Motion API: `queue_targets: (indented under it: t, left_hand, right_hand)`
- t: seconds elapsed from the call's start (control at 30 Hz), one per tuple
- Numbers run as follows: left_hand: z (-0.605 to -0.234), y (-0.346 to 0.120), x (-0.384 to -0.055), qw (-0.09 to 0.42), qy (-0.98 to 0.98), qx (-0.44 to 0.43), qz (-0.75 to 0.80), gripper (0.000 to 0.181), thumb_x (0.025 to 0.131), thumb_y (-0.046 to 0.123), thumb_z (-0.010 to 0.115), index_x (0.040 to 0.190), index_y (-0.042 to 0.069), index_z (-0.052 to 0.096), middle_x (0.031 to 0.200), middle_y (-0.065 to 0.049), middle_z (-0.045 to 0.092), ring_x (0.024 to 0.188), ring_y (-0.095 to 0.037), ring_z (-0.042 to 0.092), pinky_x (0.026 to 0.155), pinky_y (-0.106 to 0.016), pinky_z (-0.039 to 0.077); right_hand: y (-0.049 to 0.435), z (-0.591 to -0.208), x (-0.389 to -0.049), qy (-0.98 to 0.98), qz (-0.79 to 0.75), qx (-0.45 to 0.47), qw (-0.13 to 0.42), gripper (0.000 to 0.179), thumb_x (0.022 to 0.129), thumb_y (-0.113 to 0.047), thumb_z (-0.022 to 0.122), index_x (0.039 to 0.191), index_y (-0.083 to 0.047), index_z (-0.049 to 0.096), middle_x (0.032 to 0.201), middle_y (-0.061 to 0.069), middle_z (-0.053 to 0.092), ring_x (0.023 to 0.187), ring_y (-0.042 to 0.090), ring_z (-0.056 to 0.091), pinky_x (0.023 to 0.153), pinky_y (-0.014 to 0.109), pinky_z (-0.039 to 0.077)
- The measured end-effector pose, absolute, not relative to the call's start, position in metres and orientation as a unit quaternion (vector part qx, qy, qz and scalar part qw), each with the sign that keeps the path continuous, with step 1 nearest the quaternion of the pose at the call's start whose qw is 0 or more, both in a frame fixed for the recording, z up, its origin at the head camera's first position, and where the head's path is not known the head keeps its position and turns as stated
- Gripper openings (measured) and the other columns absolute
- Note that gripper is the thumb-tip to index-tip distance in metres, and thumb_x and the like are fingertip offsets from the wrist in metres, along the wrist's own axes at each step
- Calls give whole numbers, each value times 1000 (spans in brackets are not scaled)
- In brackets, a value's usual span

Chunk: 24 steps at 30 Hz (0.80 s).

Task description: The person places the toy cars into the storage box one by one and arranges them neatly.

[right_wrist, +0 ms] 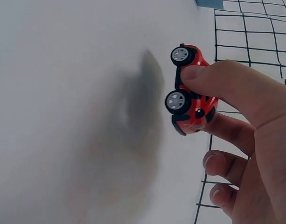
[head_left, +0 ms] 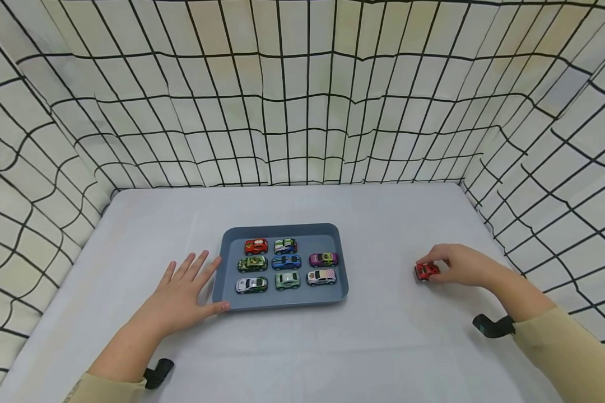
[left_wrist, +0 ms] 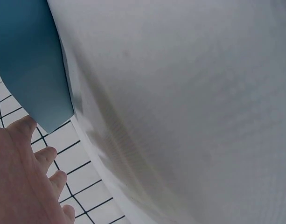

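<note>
My right hand (head_left: 451, 266) pinches a small red toy car (head_left: 426, 271) between thumb and fingers, out to the right of the tray. In the right wrist view the thumb presses the side of the toy car (right_wrist: 191, 91), and its wheels face the white tablecloth, with a shadow beneath. My left hand (head_left: 178, 296) lies with fingers spread at the left side of a blue-grey tray (head_left: 282, 302), thumb right at its lower left corner. Inside that tray stand several toy cars in rows, among them a blue one (head_left: 286, 262), a purple one (head_left: 324, 259) and a silver one (head_left: 252, 285).
A white cloth (head_left: 302, 352) covers the table. White walls with a black grid (head_left: 302, 112) close in the back and both sides. On each sleeve cuff sits a black wrist camera mount, one at the left (head_left: 158, 373) and one at the right (head_left: 493, 326).
</note>
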State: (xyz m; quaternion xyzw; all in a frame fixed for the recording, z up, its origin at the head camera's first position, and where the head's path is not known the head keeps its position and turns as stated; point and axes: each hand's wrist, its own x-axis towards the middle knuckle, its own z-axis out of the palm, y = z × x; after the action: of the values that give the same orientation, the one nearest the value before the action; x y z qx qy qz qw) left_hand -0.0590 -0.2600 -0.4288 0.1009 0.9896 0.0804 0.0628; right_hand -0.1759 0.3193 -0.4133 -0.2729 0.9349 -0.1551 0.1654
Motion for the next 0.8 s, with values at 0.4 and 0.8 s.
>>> queue_targets:
  t: [0.4, 0.8]
  left_hand:
    - [-425, -258, -57, 61, 990, 98, 86, 107, 79, 80, 56, 157, 13, 28, 162, -21, 19, 148, -45, 12, 116, -67, 4]
    - [-428, -260, -59, 63, 989, 99, 86, 108, 79, 80, 55, 158, 13, 26, 162, -21, 18, 148, -45, 11, 116, -67, 3]
  right_hand:
    - [277, -405, -194, 926, -182, -300, 136, 36, 85, -20, 79, 120, -23, 73, 106, -10, 66, 89, 16, 55, 73, 33, 48]
    - [197, -396, -219, 907, -223, -337, 122, 37, 86, -22, 78, 122, -22, 72, 104, -10, 66, 91, 27, 58, 73, 34, 47]
